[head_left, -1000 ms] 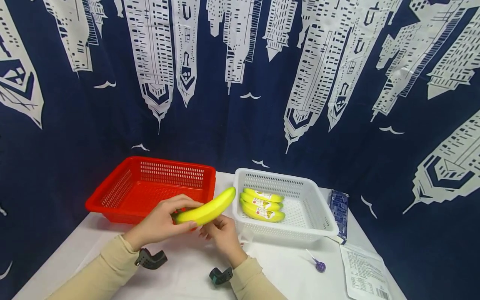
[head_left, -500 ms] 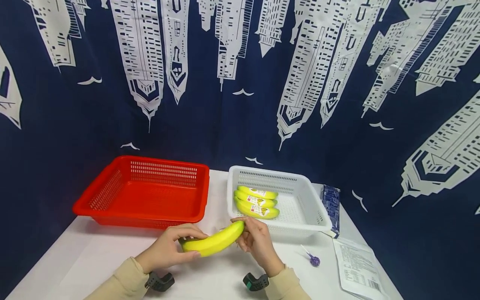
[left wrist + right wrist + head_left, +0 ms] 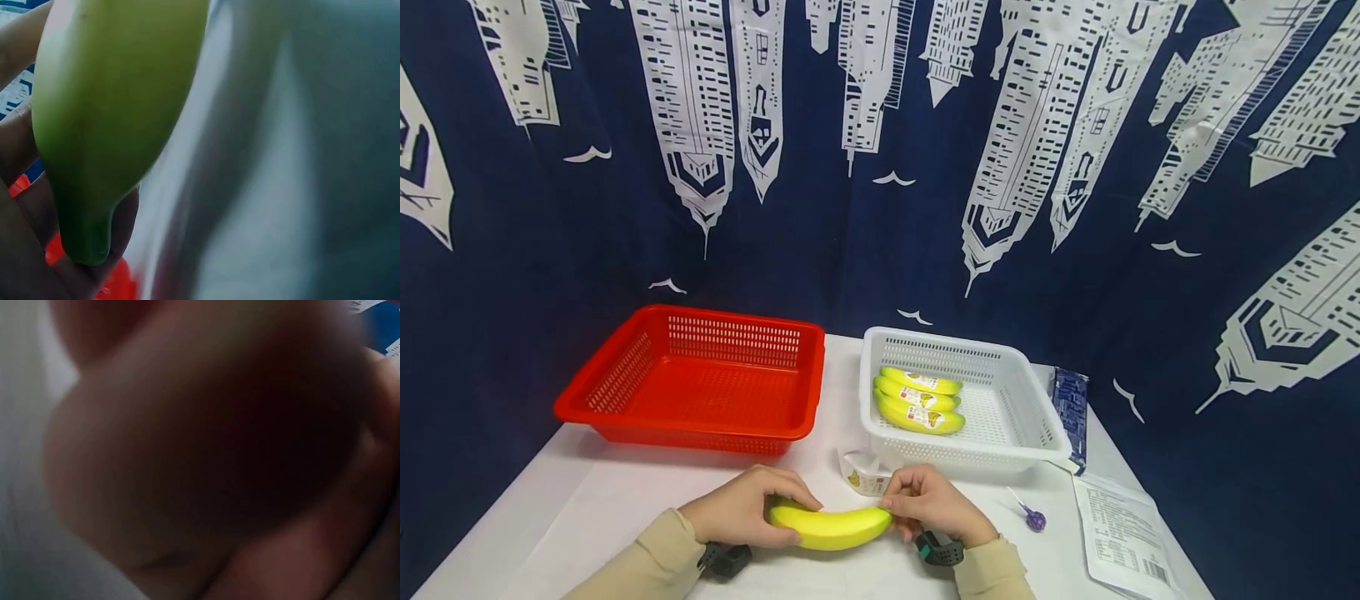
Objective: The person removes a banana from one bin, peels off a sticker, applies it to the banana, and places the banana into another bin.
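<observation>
A yellow banana (image 3: 835,528) lies level, low over the front of the white table. My left hand (image 3: 747,508) grips its stem end, thumb in front and fingers behind. In the left wrist view the banana's (image 3: 119,94) greenish stem lies inside that hand. At the other end, my right hand (image 3: 934,504) pinches the tip with curled fingers. The right wrist view is mostly dark, blurred hand. Just behind the banana stands a white printed paper band (image 3: 863,473) with a small banana picture on it.
A red basket (image 3: 692,432) stands at the back left. Beside it, a white basket (image 3: 1022,400) contains several labelled bananas (image 3: 919,417). Rightward lie a purple lollipop (image 3: 1035,521), a white printed pouch (image 3: 1123,533) and a blue packet (image 3: 1070,417). Patterned navy cloth hangs behind.
The banana has come down and nearer, turning level. My right hand has moved right to its tip. The white paper band now shows on the table behind it.
</observation>
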{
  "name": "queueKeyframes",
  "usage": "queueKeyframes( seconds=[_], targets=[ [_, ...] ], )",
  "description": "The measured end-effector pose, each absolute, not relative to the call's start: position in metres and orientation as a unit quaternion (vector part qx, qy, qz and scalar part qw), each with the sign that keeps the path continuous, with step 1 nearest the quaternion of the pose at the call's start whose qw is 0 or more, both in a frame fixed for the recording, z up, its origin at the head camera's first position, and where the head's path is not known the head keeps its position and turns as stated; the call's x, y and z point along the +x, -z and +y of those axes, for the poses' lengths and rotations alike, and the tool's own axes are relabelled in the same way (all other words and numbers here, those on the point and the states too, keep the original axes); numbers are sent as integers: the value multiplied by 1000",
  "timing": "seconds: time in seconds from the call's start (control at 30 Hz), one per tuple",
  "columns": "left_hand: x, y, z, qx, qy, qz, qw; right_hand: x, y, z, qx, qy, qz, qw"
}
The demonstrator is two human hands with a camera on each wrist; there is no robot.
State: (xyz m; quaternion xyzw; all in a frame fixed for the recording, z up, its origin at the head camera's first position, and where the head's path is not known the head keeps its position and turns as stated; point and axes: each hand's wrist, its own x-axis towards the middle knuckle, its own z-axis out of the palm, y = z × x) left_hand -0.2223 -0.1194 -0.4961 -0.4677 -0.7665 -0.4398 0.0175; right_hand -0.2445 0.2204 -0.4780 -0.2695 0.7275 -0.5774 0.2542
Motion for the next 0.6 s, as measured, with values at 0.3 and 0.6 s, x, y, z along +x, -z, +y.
queueKeyframes(
  seconds=[0.3,0.6],
  targets=[
    [-221,497,-122,-440,428,-788,-38,-246,486,216,-258,521,775,247],
    [-219,499,-120,-408,412,-814,-48,-244,480,211,-225,517,825,32]
  ],
)
